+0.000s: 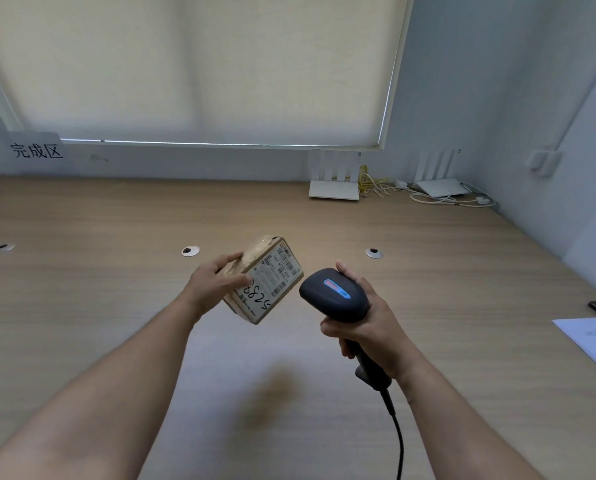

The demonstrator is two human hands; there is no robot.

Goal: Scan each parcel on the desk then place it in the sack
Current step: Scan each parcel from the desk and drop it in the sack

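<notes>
mid-scan, judging by the pose: left grip [217, 282] closed around parcel [263, 280], held above counter [99, 230], label turned toward scanner [334, 294] clasped in right grip [369, 327] just beside. no other parcels visible; sack out of view, so bagging still ahead.

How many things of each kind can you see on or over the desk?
Parcel: 1
Scanner: 1
White routers: 2
Round desk holes: 3
Paper sheet: 1
Total: 8
</notes>
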